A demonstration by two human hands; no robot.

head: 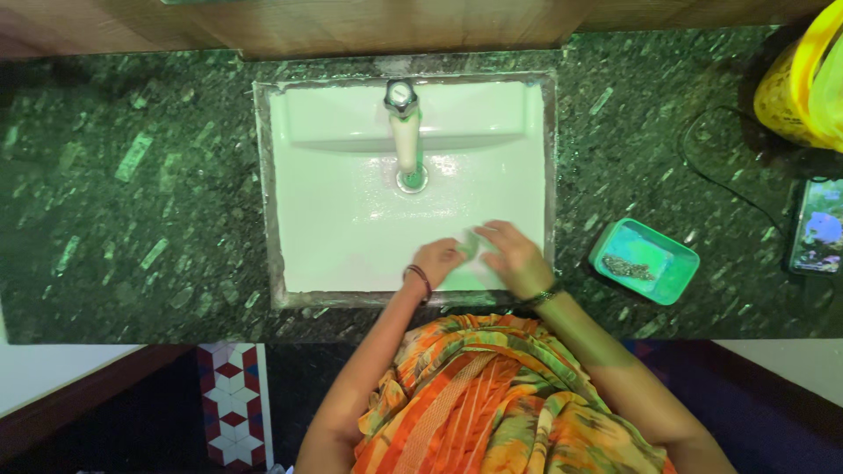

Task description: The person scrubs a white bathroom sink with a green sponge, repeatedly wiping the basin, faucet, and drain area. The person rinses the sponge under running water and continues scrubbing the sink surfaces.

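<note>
- My left hand (436, 261) and right hand (516, 256) meet low in the white sink (351, 219), centre frame, fingers loosely curled round a small pale soap (469, 245).
- I judge lathering; rinsing needs the tap (403, 118) above opened.

A home washroom: white basin (351, 219) with tap (404, 123) set in a dark granite counter (132, 175).
</note>
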